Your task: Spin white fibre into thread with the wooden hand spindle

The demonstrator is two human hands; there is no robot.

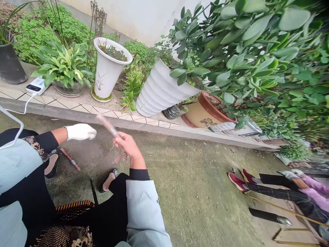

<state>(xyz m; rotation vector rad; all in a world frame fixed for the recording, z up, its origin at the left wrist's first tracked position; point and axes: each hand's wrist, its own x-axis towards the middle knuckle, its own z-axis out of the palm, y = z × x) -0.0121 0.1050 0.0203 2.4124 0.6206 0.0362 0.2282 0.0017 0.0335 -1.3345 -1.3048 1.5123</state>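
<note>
My right hand [130, 146], bare, is closed around a pinkish-brown stick-like tool [106, 124] with a shiny band near the fingers. The tool's upper end points up and left and is blurred. A brownish piece [119, 157] shows below the fingers; I cannot tell whether it belongs to the same tool. To the left, my left hand [81, 132] wears a white knitted glove, its fingers curled in, and anything inside is hidden. The two hands are apart. On the ground between my feet and below the left hand lies a similar reddish-brown stick [70, 159] with a silvery band.
A raised tiled ledge [84, 108] carries a white pot [106, 75], a ribbed white planter [164, 91], a brown-and-tan pot [203, 111] and a white power bank [38, 85] with a cable. At right sits another person [305, 185] in gloves, near a dark cylinder [269, 216].
</note>
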